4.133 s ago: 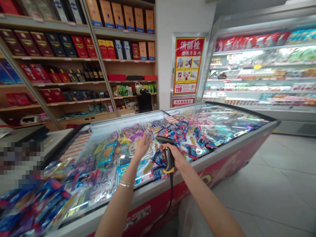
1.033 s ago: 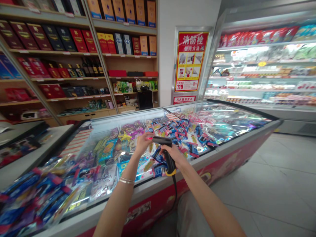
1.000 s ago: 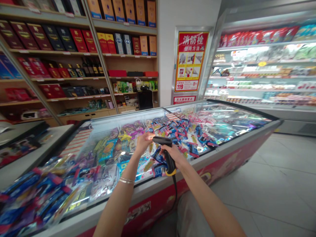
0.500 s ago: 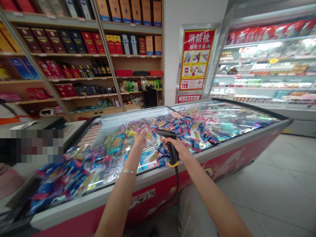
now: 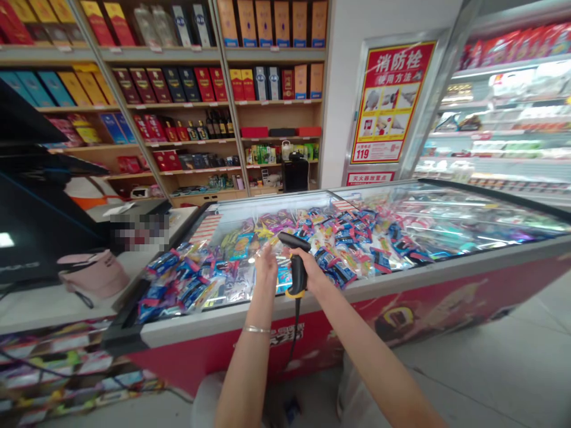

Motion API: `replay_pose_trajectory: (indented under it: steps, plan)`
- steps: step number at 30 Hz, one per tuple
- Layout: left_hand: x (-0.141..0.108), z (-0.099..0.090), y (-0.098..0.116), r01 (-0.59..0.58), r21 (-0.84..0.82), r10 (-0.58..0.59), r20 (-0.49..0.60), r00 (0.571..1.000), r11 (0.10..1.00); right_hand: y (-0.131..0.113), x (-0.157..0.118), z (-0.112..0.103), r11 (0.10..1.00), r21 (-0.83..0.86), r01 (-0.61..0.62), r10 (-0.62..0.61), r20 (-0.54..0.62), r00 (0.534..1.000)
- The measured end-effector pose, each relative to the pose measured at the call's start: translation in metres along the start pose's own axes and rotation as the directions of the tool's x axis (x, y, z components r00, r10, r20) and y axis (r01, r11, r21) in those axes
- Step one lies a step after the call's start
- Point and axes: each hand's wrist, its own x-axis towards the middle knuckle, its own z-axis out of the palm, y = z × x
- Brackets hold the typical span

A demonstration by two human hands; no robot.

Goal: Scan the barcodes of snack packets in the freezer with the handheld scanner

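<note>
- A black handheld barcode scanner [image 5: 297, 267] with a yellow band is gripped upright by the right hand [image 5: 312, 267], its nose pointed toward the left hand, its black cable [image 5: 294, 327] hanging below the hand past the freezer front.
- The left hand [image 5: 267, 264] is raised just beside the scanner, its fingers [image 5: 263, 252] drawn narrowly together; whether a small item is held there cannot be told.
- Blue-and-white snack packets [image 5: 334, 267] are heaped directly beneath and around both hands, inside a red-fronted chest freezer [image 5: 214, 336].
- The freezer's white front rim lies just below the hands, and its glare-streaked glass top [image 5: 468, 214] stretches right of them. Open air is left above the hands.
- Both arms are extended forward and slightly inward, with a thin silver bangle [image 5: 257, 329] worn on the left wrist.
- Left of the hands, a pink cap [image 5: 93, 273] is placed on a counter [image 5: 44, 309].
- Beyond the hands, wooden shelves [image 5: 178, 142] are stocked with boxed goods.
</note>
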Motion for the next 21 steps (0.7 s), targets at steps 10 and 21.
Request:
replay_pose_trajectory:
  steps: [10,21]
  plan:
    - [-0.002,-0.013,0.016,0.059,0.626,-0.276,0.256,0.926,0.778,-0.013,0.01,-0.005,0.985,-0.054,0.164,-0.164,0.013,0.986]
    - [0.058,0.016,0.019,-0.098,0.44,-0.053,0.318,0.947,0.893,-0.035,0.007,-0.037,0.759,-0.596,0.262,-0.25,0.105,0.963]
